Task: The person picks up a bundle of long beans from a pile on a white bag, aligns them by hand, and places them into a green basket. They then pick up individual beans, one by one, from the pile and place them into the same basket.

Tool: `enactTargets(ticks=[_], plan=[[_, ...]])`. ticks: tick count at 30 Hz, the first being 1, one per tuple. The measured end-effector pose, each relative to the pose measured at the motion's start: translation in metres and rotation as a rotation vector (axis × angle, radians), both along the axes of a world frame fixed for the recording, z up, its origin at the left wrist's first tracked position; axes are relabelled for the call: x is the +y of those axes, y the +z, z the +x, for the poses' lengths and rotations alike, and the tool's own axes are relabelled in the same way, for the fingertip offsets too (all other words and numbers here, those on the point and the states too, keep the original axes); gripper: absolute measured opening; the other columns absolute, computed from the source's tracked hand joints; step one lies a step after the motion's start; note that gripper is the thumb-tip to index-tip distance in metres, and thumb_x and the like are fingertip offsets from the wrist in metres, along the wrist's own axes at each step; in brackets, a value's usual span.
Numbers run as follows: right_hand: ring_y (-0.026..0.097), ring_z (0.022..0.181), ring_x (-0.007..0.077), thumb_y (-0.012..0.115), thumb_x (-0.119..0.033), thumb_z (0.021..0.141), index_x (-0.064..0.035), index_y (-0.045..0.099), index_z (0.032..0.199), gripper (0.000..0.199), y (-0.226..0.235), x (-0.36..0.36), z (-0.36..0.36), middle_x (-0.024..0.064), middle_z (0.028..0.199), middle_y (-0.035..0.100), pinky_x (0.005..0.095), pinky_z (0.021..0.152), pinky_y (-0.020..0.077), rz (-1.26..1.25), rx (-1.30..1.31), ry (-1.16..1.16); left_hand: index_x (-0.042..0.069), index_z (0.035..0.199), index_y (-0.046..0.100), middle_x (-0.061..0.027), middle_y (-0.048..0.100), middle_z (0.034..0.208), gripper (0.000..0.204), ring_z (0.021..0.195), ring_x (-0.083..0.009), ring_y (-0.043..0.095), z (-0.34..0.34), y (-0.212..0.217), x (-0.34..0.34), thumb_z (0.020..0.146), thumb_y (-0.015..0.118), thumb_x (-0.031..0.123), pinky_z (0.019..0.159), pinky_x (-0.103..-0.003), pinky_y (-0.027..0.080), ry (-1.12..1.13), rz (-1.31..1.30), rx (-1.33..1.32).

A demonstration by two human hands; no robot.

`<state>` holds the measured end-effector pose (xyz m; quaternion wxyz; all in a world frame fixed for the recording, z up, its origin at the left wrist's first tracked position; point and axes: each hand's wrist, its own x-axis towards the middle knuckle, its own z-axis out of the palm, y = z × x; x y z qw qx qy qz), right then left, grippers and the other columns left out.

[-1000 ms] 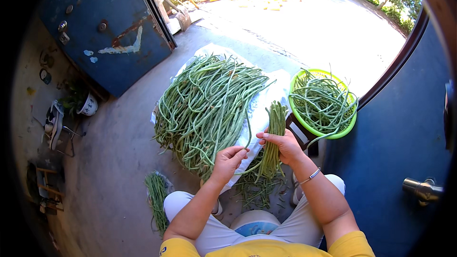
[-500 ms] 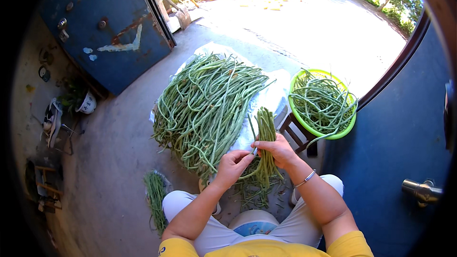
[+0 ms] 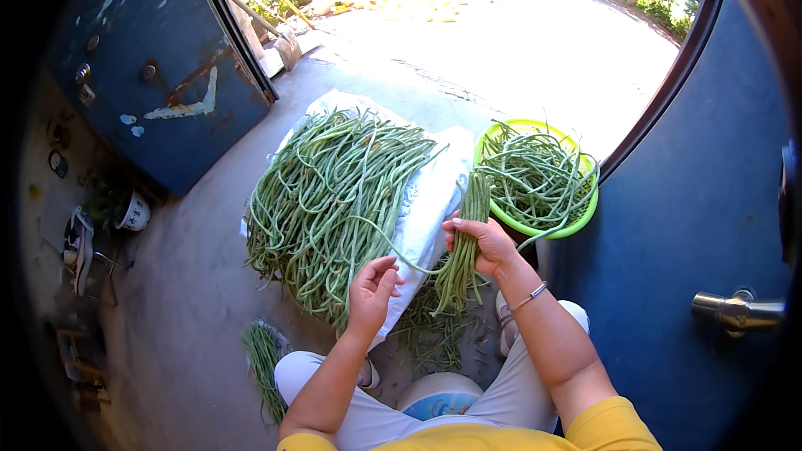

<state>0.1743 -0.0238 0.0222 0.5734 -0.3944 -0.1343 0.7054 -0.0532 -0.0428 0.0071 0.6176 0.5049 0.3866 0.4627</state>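
Observation:
My right hand (image 3: 487, 244) is wrapped round an upright bundle of cut long beans (image 3: 458, 277), whose ends stick out above and below the fingers. A single long bean curves from the big pile across to this bundle. My left hand (image 3: 373, 292) hovers beside the near right edge of the pile, fingers loosely curled and apart, with nothing visible in it. The large pile of long green beans (image 3: 334, 192) lies on a white plastic sheet (image 3: 422, 221). To the right, a lime-green basket (image 3: 591, 200) holds more loose long beans (image 3: 535, 175).
Bean scraps (image 3: 439, 334) litter the floor between my feet. A bunch of thin green stalks (image 3: 263, 359) lies by my left knee. Blue doors (image 3: 652, 242) flank the doorway at either side. A potted plant (image 3: 134, 211) and shoes (image 3: 79, 242) stand at the left wall.
My left hand has come away from the bundle and moved left towards the pile. The right hand keeps its hold on the bundle. The whole view has shifted slightly.

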Motion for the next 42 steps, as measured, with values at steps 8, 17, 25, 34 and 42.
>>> enactTargets(ticks=[8,17,25,34,42], plan=[[0.061,0.074,0.0177,0.061,-0.006,0.081,-0.001,0.055,0.098,0.019,0.021,-0.017,-0.04,0.0083,0.082,0.062,0.0322,0.068,0.0509,0.198,0.005,0.279,-0.001,0.137,0.014,-0.0139,0.034,0.132,0.08,0.118,-0.0254,0.041,0.027,-0.008,0.009,0.087,0.044,0.053,0.097,-0.035,0.036,-0.302,-0.319,-0.544],[0.05,0.097,0.0243,0.07,-0.018,0.067,-0.0027,0.058,0.093,0.032,0.025,-0.011,-0.031,0.0113,0.095,0.055,0.0359,0.083,0.0417,0.595,-1.066,0.233,0.001,0.117,0.044,-0.0101,0.057,0.099,0.054,0.09,-0.0181,0.057,0.047,0.005,0.01,0.077,0.069,0.027,0.077,-0.033,0.046,-0.692,-0.36,-0.282],[0.059,0.078,0.013,0.068,-0.021,0.078,-0.0003,0.054,0.109,0.04,0.038,-0.024,-0.021,0.0098,0.091,0.062,0.0273,0.061,0.051,0.214,-0.368,0.38,0.002,0.086,0.054,-0.0054,0.056,0.069,0.011,0.059,-0.0147,0.056,0.062,0.03,-0.002,0.075,0.057,0.001,0.054,-0.027,0.046,-0.45,-0.355,-0.07],[0.055,0.097,0.0192,0.065,-0.024,0.081,-0.0012,0.043,0.122,0.052,0.033,-0.026,-0.026,0.0105,0.103,0.058,0.0354,0.083,0.0437,0.442,-0.241,0.252,0.003,0.082,0.055,-0.0014,0.054,0.066,0.013,0.051,-0.0103,0.052,0.042,0.049,-0.015,0.074,0.065,0.004,0.046,-0.023,0.042,-0.415,-0.286,0.127],[0.062,0.082,0.0175,0.05,-0.028,0.091,-0.0037,0.052,0.107,0.029,0.052,-0.03,0.027,0.0119,0.092,0.064,0.0287,0.069,0.0512,0.267,-0.12,-0.199,0.008,0.09,0.052,0.0008,0.051,0.07,0.008,0.059,-0.0079,0.05,-0.1,0.143,0.029,0.085,0.056,0.012,0.059,-0.026,0.044,-0.035,-0.073,-0.625]])
